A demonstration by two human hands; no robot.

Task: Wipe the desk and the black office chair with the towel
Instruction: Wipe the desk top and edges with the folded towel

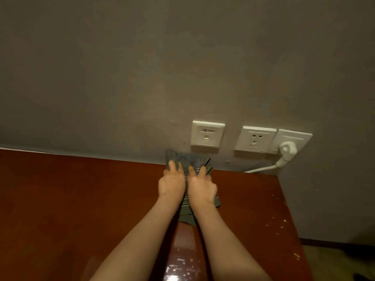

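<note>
A folded grey towel (189,160) lies on the reddish-brown desk (81,199), its far edge against the wall. My left hand (172,182) and my right hand (200,188) press down on the towel side by side, fingers stretched forward over it. Both forearms reach out from the bottom of the view. The towel's near end (185,214) shows between my wrists. The black office chair is not in view.
The grey wall (182,67) rises right behind the desk. Three white wall plates sit just above the desk: a data socket (207,136), a power socket (254,139) and one with a white plug (286,152) and cable. The desk's right edge (292,220) drops to the floor.
</note>
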